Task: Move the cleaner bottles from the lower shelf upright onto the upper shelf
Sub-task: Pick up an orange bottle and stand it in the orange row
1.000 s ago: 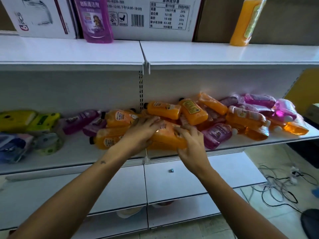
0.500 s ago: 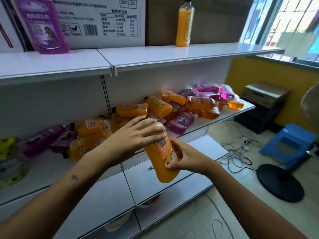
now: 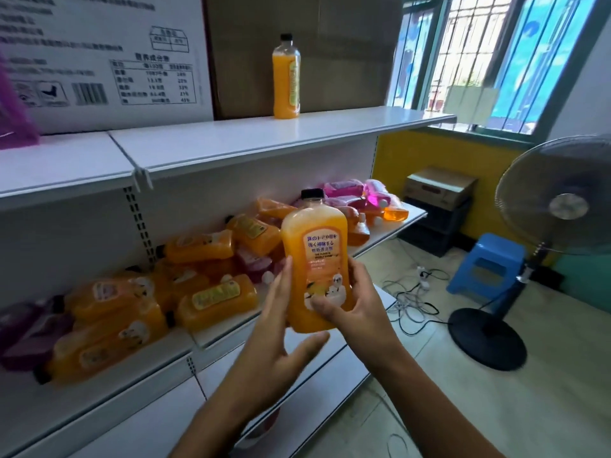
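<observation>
Orange bottle (image 3: 314,259) now upright (lifted off pile)

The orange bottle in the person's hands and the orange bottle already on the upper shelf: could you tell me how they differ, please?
The held bottle shows a broad face with blue lettering and is carried in both hands; the shelf bottle looks slim, standing alone on the upper shelf. Both are upright, orange and black-capped.
</observation>
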`<action>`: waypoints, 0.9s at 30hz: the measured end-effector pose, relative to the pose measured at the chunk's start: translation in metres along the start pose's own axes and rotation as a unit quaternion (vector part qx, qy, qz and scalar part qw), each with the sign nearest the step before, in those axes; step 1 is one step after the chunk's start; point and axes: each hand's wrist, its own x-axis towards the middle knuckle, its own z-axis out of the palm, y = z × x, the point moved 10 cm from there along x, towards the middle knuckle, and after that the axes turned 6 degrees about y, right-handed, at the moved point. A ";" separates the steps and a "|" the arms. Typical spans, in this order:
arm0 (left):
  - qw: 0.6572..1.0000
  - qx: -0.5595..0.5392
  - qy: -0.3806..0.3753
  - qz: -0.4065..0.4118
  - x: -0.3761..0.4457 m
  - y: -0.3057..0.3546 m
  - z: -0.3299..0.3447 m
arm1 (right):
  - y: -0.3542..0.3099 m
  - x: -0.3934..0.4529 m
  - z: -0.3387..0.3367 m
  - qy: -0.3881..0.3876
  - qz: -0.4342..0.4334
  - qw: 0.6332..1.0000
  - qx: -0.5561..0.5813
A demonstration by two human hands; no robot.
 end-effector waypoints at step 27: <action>0.946 0.283 0.082 0.131 0.338 0.070 0.069 | -0.165 0.312 -0.138 -0.070 -0.358 0.897 -0.250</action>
